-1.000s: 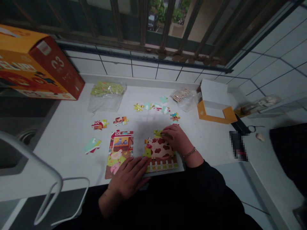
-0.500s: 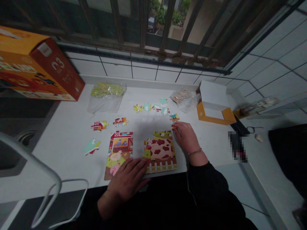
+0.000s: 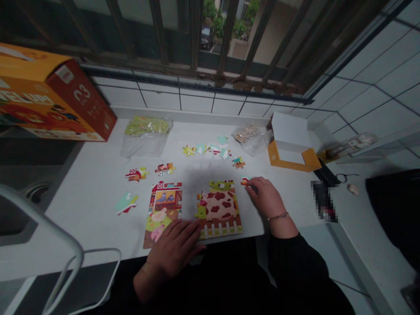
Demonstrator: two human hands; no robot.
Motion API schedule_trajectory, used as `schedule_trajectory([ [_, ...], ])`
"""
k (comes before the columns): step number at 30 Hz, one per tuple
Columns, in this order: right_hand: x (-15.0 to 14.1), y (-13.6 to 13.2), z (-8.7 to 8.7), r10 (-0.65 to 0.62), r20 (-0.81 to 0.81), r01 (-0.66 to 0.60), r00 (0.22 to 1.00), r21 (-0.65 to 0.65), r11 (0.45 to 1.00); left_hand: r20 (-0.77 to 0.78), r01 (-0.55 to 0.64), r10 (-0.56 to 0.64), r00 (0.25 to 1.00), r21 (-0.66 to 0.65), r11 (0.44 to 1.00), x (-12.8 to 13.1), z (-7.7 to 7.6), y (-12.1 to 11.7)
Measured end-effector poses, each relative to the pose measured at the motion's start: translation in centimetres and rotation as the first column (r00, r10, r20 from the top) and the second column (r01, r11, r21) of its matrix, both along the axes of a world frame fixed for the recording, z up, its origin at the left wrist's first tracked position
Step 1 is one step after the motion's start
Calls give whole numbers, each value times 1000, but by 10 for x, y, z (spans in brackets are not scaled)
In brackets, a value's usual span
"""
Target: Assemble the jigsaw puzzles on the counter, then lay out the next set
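Our right hand has drawn back from the cow puzzle and now sits just beyond its top right corner, fingers pinched narrow around a small puzzle piece that shows red and pale colours at the fingertips. Our left hand stays spread flat and open across the lower edge of the barn puzzle, its fingertips reaching the cow puzzle's side. A green strip lies along the cow puzzle's top edge. Loose pieces curve in an arc farther along the table, and a white-and-orange box stands open to the right.
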State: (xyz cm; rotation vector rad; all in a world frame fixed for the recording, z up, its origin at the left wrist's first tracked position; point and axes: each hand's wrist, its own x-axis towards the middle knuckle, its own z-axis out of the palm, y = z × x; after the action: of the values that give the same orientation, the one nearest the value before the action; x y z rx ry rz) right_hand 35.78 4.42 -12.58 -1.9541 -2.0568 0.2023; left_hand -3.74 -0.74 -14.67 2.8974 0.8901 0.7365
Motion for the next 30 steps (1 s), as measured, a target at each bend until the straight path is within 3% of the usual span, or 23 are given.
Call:
schedule_trajectory([
  [5,3,9,3,-33,36,33,999,-1,999,25,-7,8,1000,-32,999,-1,-1,-1],
  [11,-7,69,-3,20,26,-22,999,91,996,39,-6,8,999,-50,999,-4,-2,-1],
  [16,-8,106,-3,83,90,-78,992,-52,996,32,-3,6,999,-89,996,-5,0,-3],
  [20,3,105,-2,91,114,-80,989,-94,992,73,-14,23,997,-113,993,-3,1,-5],
  [30,18,89,-14,-34,122,47,992,-102,994,49,-48,58,997,-182,982,5,-4,-8],
])
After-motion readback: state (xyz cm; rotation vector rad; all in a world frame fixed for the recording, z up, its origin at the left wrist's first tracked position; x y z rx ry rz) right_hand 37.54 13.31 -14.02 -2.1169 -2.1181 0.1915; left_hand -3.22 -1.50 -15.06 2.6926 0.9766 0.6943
